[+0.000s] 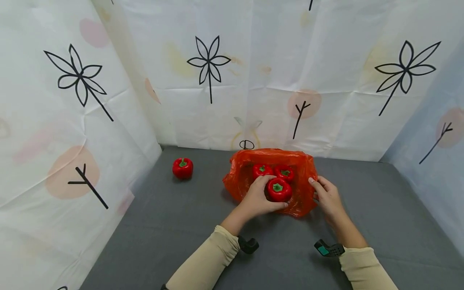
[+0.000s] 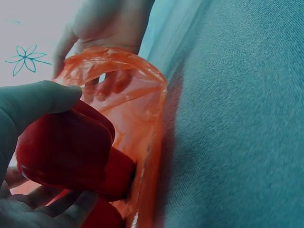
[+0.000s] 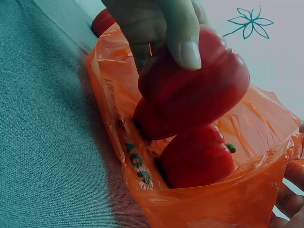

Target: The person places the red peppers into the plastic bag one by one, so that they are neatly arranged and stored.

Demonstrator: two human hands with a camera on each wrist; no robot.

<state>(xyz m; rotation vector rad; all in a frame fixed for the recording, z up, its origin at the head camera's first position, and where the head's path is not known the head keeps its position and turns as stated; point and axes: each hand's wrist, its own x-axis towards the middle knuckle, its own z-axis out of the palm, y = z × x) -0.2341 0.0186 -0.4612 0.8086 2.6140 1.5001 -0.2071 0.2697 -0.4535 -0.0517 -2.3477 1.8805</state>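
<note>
My left hand point(image 1: 259, 198) grips a red bell pepper point(image 1: 279, 190) with a green stem, thumb on one side and fingers on the other. It holds the pepper in the mouth of an orange plastic bag point(image 1: 303, 201). Inside the bag lie two more red peppers, one at the left point(image 1: 262, 170) and one at the right point(image 1: 284, 173). My right hand point(image 1: 328, 197) pinches the bag's right rim between thumb and fingers. Through the translucent film in the left wrist view, the fingers of the right hand point(image 2: 111, 28) show behind the rim.
Another red bell pepper point(image 1: 183, 168) stands on the grey cloth-covered table point(image 1: 174, 225), left of the bag. White sheets point(image 1: 250, 72) printed with flowers and twigs hang behind the table and along both sides. Dark wrist devices point(image 1: 329, 248) sit at both cuffs.
</note>
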